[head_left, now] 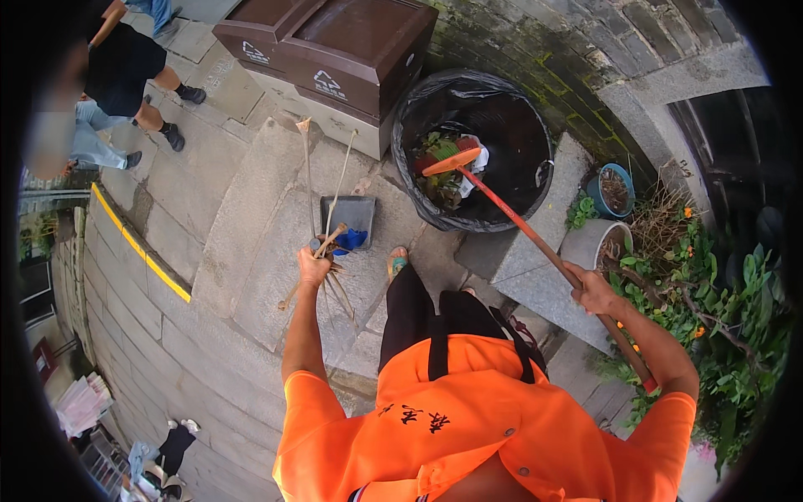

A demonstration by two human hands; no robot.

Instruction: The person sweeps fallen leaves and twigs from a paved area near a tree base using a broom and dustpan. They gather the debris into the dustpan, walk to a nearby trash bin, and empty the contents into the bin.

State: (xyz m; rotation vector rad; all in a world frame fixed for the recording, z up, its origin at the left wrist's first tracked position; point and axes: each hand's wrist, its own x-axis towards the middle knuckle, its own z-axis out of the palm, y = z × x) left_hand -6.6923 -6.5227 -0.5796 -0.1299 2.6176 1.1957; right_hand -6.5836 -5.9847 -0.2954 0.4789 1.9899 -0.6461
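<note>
My left hand (314, 268) is closed around a bundle of bare sticks (332, 237), which fan out above and below the fist. Just beyond it a grey dustpan (365, 212) with something blue (351, 239) rests on the paving; whether my fist also grips its handle I cannot tell. My right hand (592, 289) is wrapped round the red pole of a long-handled broom (514, 216). The broom's orange head (452, 161) is over the mouth of a round bin (535, 197) lined with a black bag. Leaves and white scraps (471, 177) show inside the bin.
Brown recycling bins (335, 50) stand beyond, next to a mossy brick wall (535, 67). On the right are a blue pot (613, 188), a pale pot (590, 243) and leafy plants (719, 335). People (125, 75) are at the far left, near a yellow-edged step (138, 243).
</note>
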